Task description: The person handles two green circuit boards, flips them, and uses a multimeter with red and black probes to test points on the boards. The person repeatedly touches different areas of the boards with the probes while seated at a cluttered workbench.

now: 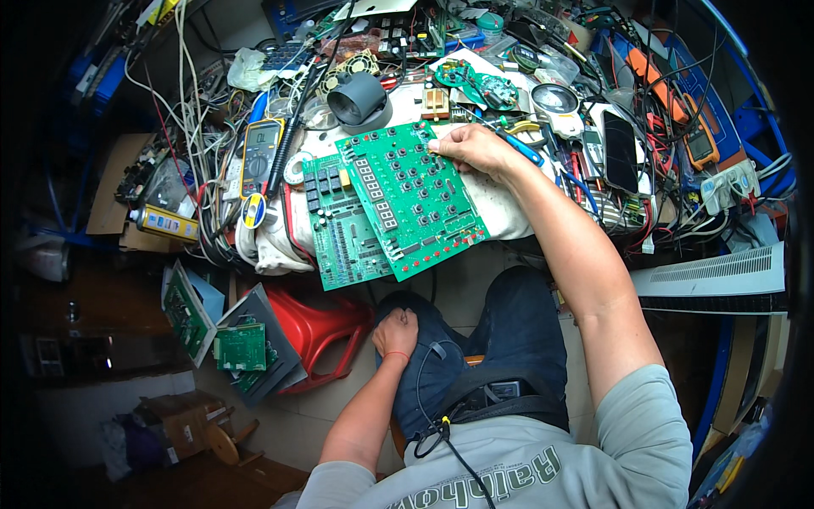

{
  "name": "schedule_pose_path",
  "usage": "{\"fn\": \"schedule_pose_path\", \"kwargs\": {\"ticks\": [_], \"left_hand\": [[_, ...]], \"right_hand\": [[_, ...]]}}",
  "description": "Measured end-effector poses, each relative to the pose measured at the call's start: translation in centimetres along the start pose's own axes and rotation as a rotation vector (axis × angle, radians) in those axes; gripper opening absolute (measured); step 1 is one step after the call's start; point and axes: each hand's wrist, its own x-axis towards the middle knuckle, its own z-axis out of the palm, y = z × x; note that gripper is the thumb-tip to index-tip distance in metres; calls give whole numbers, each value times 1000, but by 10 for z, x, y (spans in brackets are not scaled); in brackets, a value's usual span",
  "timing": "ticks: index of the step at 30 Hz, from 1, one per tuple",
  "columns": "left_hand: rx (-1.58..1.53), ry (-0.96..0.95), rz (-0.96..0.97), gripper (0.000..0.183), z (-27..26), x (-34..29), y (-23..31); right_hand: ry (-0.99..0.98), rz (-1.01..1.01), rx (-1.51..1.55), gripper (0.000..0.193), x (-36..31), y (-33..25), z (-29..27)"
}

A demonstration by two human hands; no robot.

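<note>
My right hand pinches the upper right edge of a green circuit board. This board carries a row of digit displays, many small black push buttons and red parts along its lower edge. Partly under it, to the left, lies a second green circuit board with black relays at its upper left. Both boards rest at the front of the cluttered bench, their lower ends reaching past its edge. My left hand is curled into a fist on my left thigh, away from the boards.
A yellow multimeter, a grey pipe fitting and a black phone lie around the boards, among cables and tools. On the left, a red stool stands beside more circuit boards. A white vented panel is at right.
</note>
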Motion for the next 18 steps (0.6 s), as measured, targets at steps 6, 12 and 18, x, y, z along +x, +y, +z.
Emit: {"fn": "schedule_pose_path", "kwargs": {"ticks": [6,12,18], "left_hand": [[-5,-13,-7,33,-1,0,1],[5,-30,-16,34,-2,1,2],[8,-35,-13,34,-3,0,3]], "right_hand": [[-35,-6,50,30,2,1,0],[-25,-12,69,30,2,2,0],[-12,-5,60,30,2,2,0]]}}
